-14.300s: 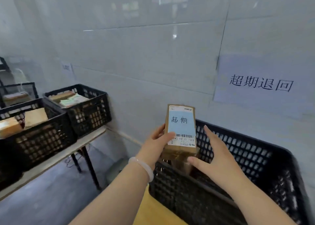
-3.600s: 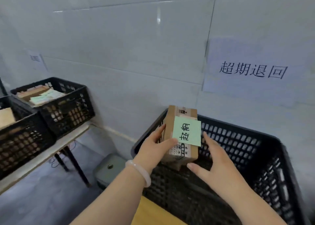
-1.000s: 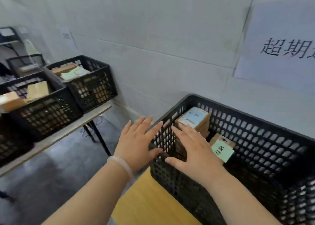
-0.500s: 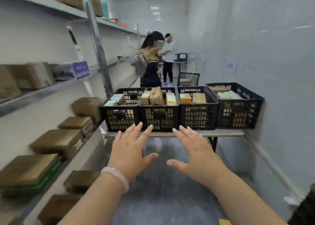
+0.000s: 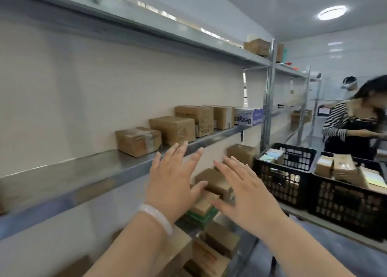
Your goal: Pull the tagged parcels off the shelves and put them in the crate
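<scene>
I face a metal shelf rack [image 5: 100, 172]. Several brown cardboard parcels [image 5: 171, 129] stand in a row on the middle shelf, with a white and blue box [image 5: 248, 116] at the far end. More parcels [image 5: 216, 181] lie on the lower shelves. I see no coloured tag on any of them from here. My left hand [image 5: 171, 180] and my right hand [image 5: 245, 193] are raised in front of the shelves, fingers spread, holding nothing. The crate with the earlier parcels is out of view.
Black crates [image 5: 287, 178] with parcels and coloured notes stand on a table at the right. A person in a striped top [image 5: 351, 128] works behind them, another person further back. More parcels [image 5: 259, 47] sit on the top shelf.
I have turned left from the aisle toward the shelves. Both hands stay raised, spread and empty; before that they left two tagged parcels in the crate by the wall.
</scene>
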Demonstrator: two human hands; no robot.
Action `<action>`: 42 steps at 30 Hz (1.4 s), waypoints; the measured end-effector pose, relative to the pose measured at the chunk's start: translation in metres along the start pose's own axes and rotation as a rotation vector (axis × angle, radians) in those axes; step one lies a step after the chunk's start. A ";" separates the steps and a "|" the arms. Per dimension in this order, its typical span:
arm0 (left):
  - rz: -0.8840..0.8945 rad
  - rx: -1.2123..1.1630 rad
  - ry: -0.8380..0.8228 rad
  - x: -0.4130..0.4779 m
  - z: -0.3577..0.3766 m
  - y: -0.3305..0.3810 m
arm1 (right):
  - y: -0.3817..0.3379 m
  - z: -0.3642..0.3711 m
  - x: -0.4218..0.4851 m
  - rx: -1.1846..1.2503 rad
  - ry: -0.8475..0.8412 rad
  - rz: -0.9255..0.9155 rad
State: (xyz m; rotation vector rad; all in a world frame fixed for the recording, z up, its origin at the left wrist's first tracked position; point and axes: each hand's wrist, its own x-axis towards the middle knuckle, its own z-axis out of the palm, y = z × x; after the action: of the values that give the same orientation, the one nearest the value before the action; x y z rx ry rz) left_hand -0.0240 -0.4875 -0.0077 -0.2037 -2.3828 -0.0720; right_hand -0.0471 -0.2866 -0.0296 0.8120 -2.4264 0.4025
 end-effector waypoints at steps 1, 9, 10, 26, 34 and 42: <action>-0.025 0.023 0.015 -0.001 -0.008 -0.015 | -0.014 0.004 0.014 0.019 0.019 -0.027; -0.194 0.054 0.039 0.000 -0.039 -0.105 | -0.080 0.041 0.103 0.158 0.036 -0.154; -0.206 0.074 0.037 0.004 -0.038 -0.110 | -0.080 0.044 0.116 0.204 0.035 -0.131; -0.759 -0.077 -0.077 0.117 0.031 -0.138 | -0.020 0.084 0.231 0.641 -0.070 -0.154; -0.877 -0.168 -0.062 0.128 0.041 -0.138 | -0.008 0.102 0.244 0.774 -0.190 -0.263; -0.919 -0.248 0.106 0.090 0.027 -0.139 | -0.033 0.122 0.264 0.692 -0.333 -0.095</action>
State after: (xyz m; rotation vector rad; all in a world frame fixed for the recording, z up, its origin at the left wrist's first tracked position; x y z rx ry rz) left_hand -0.1303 -0.6104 0.0354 0.7699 -2.1645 -0.7808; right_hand -0.2517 -0.4873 0.0288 1.3651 -2.5413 1.1890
